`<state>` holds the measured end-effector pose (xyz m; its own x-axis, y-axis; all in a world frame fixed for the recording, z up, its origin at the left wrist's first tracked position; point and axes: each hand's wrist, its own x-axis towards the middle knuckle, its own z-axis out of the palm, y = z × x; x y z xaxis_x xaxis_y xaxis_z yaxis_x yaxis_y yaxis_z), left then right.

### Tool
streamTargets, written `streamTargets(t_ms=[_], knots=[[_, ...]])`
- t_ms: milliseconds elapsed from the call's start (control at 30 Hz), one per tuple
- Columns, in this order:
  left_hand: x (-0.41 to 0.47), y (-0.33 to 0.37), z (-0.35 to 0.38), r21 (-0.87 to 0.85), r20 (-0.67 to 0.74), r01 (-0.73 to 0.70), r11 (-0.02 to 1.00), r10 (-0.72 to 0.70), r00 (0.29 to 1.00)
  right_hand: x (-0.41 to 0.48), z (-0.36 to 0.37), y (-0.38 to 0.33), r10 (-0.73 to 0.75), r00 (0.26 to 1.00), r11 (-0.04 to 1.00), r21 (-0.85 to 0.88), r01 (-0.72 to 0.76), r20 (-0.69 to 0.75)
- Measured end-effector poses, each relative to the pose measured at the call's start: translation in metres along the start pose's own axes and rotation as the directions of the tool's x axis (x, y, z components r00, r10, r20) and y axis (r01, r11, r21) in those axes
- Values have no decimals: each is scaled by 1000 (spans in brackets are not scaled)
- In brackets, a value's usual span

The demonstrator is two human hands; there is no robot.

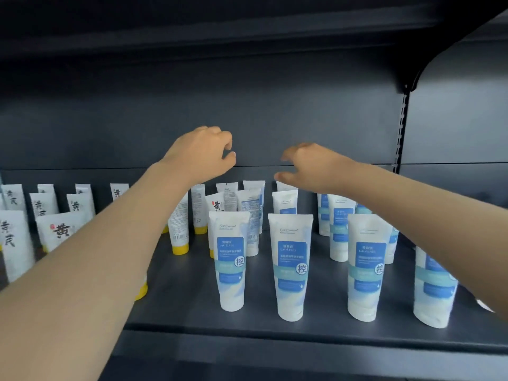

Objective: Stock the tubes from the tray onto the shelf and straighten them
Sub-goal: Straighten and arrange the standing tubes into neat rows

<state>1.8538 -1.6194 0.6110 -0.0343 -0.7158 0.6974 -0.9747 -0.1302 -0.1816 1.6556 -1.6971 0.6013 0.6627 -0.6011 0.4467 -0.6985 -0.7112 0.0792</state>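
1. Both hands reach in over the shelf (192,287). My left hand (203,152) and my right hand (310,166) hover above the back rows of tubes, apart from each other and touching nothing.
2. Left hand: fingers curled, thumb and forefinger near each other with a gap between them. It holds nothing.
3. Right hand: fingers spread and loosely bent downward, just above the rearmost blue-label tubes. It holds nothing.
4. Blue-label tubes (290,266) stand cap-down on the shelf at centre and right, in rows. The front row has four, set apart, labels facing me.
5. Yellow-capped tubes (61,232) with black characters stand at the left, partly hidden by my left forearm.
6. Between the two groups, several tubes are turned with their printed backs toward me, among them a back-facing tube (180,224) with a yellow cap.
7. A slotted rail (401,127) runs up the back panel at the right.
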Motion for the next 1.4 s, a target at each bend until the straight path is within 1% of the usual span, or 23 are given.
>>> streamTargets(t_ms=[133,267,400,533,667,733,867,933,1100,1233,1333,1400], knots=[[16,-8,26,-83,54,-35,996,40,998,16,5,11,3,1000,1000,-27,-2,25],[29,-12,55,-240,184,16,971,30,982,27,16,25,33,994,995,-94,-23,107],[35,-13,78,-313,295,17,950,81,952,34,27,37,43,979,995,-96,-24,199],[40,-14,93,-332,328,8,943,108,939,43,41,45,21,964,1000,-11,-19,266],[44,-12,102,-343,375,10,939,128,918,53,57,46,-6,953,996,85,-21,303],[46,-11,104,-342,398,10,940,135,908,57,64,44,-38,952,996,93,11,302],[51,-8,109,-367,423,24,930,143,895,60,73,42,-93,950,995,53,81,299],[53,-6,110,-377,433,35,925,143,890,61,74,43,-103,945,994,64,88,310],[55,-3,106,-421,469,77,904,144,872,64,71,47,-108,937,989,134,67,334],[57,-1,104,-451,533,124,884,155,832,66,69,51,-118,929,983,172,60,351],[56,-3,103,-524,583,212,825,166,796,67,69,55,-104,926,983,179,40,364],[54,-3,102,-543,597,237,805,172,784,67,68,57,-97,922,982,185,28,374]])
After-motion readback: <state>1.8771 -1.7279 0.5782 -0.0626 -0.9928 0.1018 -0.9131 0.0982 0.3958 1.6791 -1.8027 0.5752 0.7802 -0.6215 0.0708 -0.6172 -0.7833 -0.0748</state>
